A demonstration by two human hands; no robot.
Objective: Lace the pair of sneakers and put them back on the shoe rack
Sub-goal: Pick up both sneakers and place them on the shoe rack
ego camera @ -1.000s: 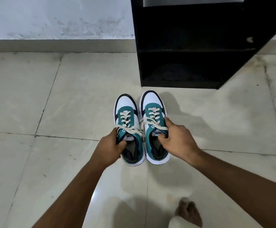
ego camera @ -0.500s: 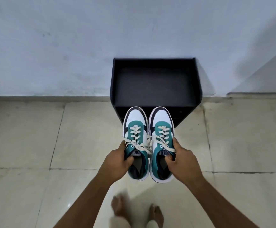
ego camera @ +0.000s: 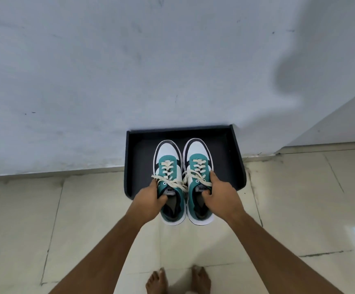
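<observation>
While each hand (ego camera: 151, 200) (ego camera: 219, 196) grips a sneaker (ego camera: 169, 166) (ego camera: 199, 164) | over rack (ego camera: 233, 166), perhaps touching

Wall (ego camera: 130, 71): pale, scuffed, behind everything.
Floor (ego camera: 299, 209): glossy cream tiles, dark grout lines.
Bare feet (ego camera: 177, 281): bottom edge, on tiles.

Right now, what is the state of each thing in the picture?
Left sneaker: laced, held by left hand, toe over the rack.
Right sneaker: laced, held by right hand, toe over the rack.
Shoe rack: top shelf bare but for the sneakers over it.
</observation>
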